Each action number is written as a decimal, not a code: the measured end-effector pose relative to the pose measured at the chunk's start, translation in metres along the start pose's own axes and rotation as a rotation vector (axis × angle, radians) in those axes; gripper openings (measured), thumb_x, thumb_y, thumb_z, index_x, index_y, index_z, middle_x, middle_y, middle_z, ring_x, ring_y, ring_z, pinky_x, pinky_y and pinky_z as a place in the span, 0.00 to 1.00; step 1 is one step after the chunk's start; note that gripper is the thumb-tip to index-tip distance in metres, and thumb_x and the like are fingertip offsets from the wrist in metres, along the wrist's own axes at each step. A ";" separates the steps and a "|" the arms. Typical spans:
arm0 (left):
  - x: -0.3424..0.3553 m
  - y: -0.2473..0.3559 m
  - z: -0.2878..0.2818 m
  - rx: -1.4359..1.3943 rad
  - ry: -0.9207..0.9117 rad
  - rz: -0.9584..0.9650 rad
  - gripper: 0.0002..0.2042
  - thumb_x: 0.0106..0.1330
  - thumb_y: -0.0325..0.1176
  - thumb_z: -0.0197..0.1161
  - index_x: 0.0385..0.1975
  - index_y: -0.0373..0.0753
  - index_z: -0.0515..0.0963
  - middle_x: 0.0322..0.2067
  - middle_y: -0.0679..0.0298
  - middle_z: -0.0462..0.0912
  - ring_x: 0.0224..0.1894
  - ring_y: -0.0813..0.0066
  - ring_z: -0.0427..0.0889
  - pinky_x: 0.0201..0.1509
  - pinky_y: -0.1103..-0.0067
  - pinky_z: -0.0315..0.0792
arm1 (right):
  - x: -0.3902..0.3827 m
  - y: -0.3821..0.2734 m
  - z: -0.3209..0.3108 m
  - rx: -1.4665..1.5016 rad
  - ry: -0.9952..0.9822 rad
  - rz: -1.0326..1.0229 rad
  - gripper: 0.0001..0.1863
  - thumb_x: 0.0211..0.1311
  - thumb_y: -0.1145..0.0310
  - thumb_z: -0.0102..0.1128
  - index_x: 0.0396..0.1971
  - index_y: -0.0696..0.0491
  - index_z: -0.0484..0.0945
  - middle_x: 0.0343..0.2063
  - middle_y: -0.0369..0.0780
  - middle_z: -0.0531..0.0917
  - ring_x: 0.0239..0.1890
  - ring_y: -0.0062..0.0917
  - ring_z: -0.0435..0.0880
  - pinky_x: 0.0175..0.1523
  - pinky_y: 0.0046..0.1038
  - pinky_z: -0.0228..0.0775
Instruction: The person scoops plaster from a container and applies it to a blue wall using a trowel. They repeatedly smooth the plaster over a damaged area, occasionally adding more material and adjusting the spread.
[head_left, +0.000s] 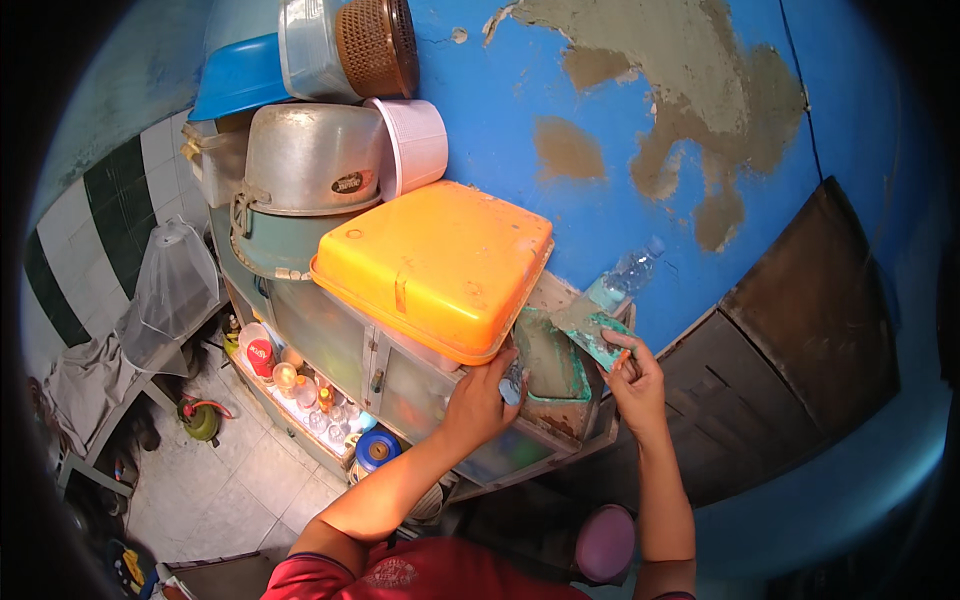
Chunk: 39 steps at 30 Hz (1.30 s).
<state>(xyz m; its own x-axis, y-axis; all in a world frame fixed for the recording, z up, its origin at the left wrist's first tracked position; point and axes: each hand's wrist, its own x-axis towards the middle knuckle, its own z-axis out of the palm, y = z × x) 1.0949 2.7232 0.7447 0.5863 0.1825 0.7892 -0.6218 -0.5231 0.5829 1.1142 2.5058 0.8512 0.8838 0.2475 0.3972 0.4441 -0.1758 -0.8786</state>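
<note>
My left hand is closed around a small grey-blue bundle, perhaps a cloth; its kind is unclear. It is beside the front corner of an upturned orange plastic tub. My right hand pinches the near end of a worn, flat, green-edged piece, tilted up like a lid. A small orange bit shows at its fingertips, too small to name. Between my hands, on the cabinet top, is a green-rimmed box with a dull, dirty surface. A clear plastic bottle leans against the wall behind.
A metal pot, a pink basket and a blue basin are stacked at the cabinet's far left. Jars and bottles crowd a lit lower shelf. A dark panel leans at right, and a purple round thing is below.
</note>
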 end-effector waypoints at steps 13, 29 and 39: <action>0.000 -0.001 0.001 -0.007 0.001 0.013 0.21 0.61 0.30 0.68 0.54 0.33 0.73 0.44 0.46 0.80 0.45 0.46 0.80 0.48 0.63 0.76 | 0.000 -0.002 0.002 -0.264 -0.147 0.132 0.20 0.65 0.80 0.60 0.58 0.56 0.77 0.25 0.24 0.70 0.25 0.06 0.62 0.30 0.13 0.56; -0.002 -0.005 0.003 0.010 -0.041 0.001 0.22 0.62 0.30 0.67 0.55 0.32 0.72 0.47 0.46 0.79 0.48 0.45 0.79 0.50 0.62 0.75 | 0.004 -0.010 0.009 -0.868 -0.225 -0.132 0.22 0.63 0.69 0.64 0.57 0.40 0.81 0.24 0.38 0.81 0.24 0.28 0.78 0.33 0.28 0.72; -0.003 -0.006 0.002 0.029 -0.058 0.006 0.25 0.59 0.29 0.68 0.57 0.34 0.71 0.48 0.46 0.78 0.50 0.45 0.79 0.51 0.62 0.76 | 0.003 -0.026 0.020 -1.377 -0.173 -0.388 0.19 0.58 0.62 0.67 0.52 0.42 0.84 0.34 0.39 0.77 0.36 0.34 0.81 0.38 0.36 0.74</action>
<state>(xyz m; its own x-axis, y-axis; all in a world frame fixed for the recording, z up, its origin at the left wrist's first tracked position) 1.0977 2.7243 0.7391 0.6120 0.1309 0.7799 -0.6107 -0.5483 0.5713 1.1025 2.5299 0.8704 0.6918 0.5852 0.4230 0.5233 -0.8100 0.2648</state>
